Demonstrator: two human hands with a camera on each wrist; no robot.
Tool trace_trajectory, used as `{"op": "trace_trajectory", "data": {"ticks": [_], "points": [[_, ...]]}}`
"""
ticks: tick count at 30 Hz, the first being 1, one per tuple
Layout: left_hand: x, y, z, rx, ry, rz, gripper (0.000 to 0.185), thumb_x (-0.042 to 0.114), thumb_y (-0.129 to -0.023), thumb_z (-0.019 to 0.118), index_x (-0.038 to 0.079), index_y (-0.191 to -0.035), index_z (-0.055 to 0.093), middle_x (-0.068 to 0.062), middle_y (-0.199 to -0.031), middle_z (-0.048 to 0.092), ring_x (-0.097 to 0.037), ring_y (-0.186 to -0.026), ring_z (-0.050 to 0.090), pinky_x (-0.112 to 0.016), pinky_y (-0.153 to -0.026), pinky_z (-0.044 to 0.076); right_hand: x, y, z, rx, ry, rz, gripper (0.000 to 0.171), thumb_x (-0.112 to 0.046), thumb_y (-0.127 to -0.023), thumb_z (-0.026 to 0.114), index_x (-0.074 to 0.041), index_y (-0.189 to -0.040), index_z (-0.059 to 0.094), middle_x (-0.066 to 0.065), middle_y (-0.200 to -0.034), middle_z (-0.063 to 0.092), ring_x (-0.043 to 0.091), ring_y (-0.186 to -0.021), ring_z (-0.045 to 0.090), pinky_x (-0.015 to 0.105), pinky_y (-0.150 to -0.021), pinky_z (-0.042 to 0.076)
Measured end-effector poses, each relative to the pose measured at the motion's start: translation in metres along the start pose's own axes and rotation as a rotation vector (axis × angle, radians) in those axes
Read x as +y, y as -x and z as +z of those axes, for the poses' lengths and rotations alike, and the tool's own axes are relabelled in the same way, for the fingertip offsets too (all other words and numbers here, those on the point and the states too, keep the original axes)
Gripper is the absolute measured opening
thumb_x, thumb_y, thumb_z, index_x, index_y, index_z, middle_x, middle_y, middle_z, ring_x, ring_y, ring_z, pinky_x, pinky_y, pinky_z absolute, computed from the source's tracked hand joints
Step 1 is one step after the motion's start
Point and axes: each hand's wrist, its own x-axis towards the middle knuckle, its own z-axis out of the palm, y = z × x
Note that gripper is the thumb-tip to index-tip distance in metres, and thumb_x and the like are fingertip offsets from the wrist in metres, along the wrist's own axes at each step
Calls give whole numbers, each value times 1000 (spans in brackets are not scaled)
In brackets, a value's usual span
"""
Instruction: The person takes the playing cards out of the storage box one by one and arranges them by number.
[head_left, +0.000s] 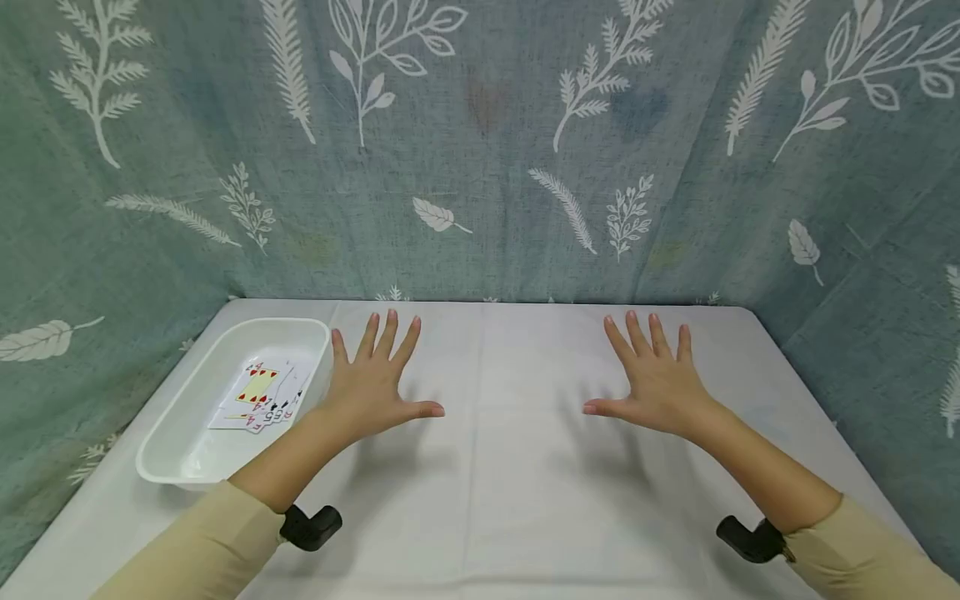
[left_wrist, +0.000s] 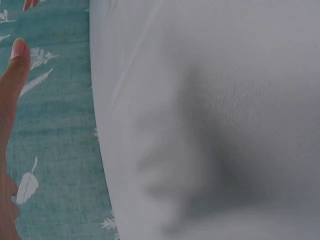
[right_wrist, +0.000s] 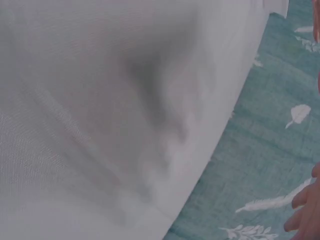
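Both hands are held out over a white-covered table [head_left: 510, 500], fingers spread and palms facing down or forward, with nothing in them. My left hand [head_left: 367, 392] is beside the right rim of a white plastic tub [head_left: 168, 450] and overlaps it in the head view. Inside the tub lies a loose pile of playing cards [head_left: 257, 387], a four of diamonds or hearts uppermost. To the right, my right hand [head_left: 660, 387] hovers with its thumb pointing inward. The left wrist view catches the left thumb [left_wrist: 17, 70]; the right wrist view shows several fingertips [right_wrist: 300, 212] at its edge.
A green-blue curtain [head_left: 480, 192] with white leaf prints hangs behind the table and along its sides. Black wrist-worn devices [head_left: 311, 527] stick out near both beige sleeves [head_left: 202, 542]. Shadows of the hands fall on the white cloth.
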Motion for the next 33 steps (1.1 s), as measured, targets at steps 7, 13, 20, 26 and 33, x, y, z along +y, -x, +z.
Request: {"op": "trace_trajectory", "data": {"ticks": [7, 13, 20, 26, 33], "points": [[-11, 13, 0, 8, -2, -29, 118, 87, -67, 47, 21, -153, 0, -19, -157, 1, -39, -144, -4, -75, -105, -11, -8, -1, 0, 26, -8, -22, 113, -80, -72, 52, -16, -153, 6, 22, -156, 4, 47, -141, -2, 74, -106, -10], [-16, 24, -1, 12, 11, -40, 118, 84, -68, 51, 20, -153, 2, -21, -157, 2, -40, -144, -2, -75, -105, -11, -11, -2, -1, 43, -16, -33, 112, -79, -73, 52, -17, -153, 4, 22, -156, 4, 46, -141, -1, 74, -107, -9], [-27, 37, 1, 29, 27, -53, 118, 83, -69, 52, 22, -153, -4, -21, -157, 4, -40, -144, -3, -76, -104, -11, -17, -5, 2, 41, -20, -48, 112, -81, -73, 50, -18, -153, 4, 19, -157, 1, 43, -142, -4, 73, -107, -10], [-35, 48, 0, 33, 59, -74, 118, 82, -69, 53, 22, -153, -5, -22, -157, 2, -39, -144, -5, -75, -103, -16, -24, -9, 3, 33, -36, -50, 109, -81, -75, 48, -19, -153, 3, 17, -157, 0, 42, -143, -5, 72, -108, -11], [-43, 61, 0, 45, 47, -93, 119, 81, -70, 53, 19, -153, -5, -19, -157, -4, -38, -144, -5, -76, -103, -14, -33, -13, 3, 34, -42, -66, 109, -80, -74, 49, -19, -153, 5, 17, -158, 2, 41, -143, -4, 71, -109, -9]]}}
